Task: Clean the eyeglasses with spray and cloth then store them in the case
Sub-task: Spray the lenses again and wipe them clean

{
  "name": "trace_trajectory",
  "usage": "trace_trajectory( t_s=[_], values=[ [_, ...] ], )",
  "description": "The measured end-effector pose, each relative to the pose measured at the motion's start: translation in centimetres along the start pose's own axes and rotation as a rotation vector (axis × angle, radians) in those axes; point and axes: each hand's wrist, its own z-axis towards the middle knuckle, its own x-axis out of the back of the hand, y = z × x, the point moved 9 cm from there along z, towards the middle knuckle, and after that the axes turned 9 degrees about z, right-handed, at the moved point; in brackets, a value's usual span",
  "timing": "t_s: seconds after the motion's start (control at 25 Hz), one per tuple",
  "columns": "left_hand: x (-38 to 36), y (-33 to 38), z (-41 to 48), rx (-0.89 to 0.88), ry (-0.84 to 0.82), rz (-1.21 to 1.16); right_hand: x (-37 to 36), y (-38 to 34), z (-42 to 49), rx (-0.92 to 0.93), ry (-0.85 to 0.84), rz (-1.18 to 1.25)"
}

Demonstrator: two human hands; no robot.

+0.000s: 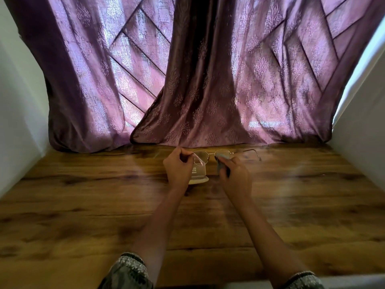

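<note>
Purple patterned curtain (208,80) fills the whole upper half of my feed, its hem lying on the far edge of the wooden table (83,215), which takes up the lower half. Both bare forearms reach up from the bottom edge to the centre of the frame. Left hand (177,165), fingers curled, pinches the left end of the eyeglasses (211,153). Right hand (235,176) is closed around a pale blue cloth (220,166) and presses it on the right-hand lens. I see the glasses held above the table, dead centre, just below the curtain hem, one arm of the frame sticking out to the right. Under them stands a small clear container (199,174) on a cream round base; I cannot tell what it is.
</note>
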Motion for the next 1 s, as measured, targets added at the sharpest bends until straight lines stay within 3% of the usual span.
trace_trajectory(
  t_s=[0.24, 0.44, 0.72, 0.92, 1.0],
  values=[
    [0.0, 0.5, -0.2, -0.050, -0.007, 0.002, 0.3, 0.4, 0.8, -0.076, 0.057, -0.032],
    [0.3, -0.2, -0.2, -0.005, 0.003, -0.016, -0.7, -0.3, 0.3, 0.007, -0.020, 0.065],
    [0.3, 0.3, -0.2, -0.024, -0.006, -0.011, 0.2, 0.6, 0.3, -0.085, 0.083, 0.015],
    [0.5, -0.4, -0.1, 0.007, 0.006, -0.007, -0.5, -1.2, 0.3, 0.074, 0.032, 0.119],
    [0.7, -0.7, -0.2, 0.013, 0.019, -0.016, 0.0, -0.2, -0.3, 0.042, 0.046, 0.085]
  ],
)
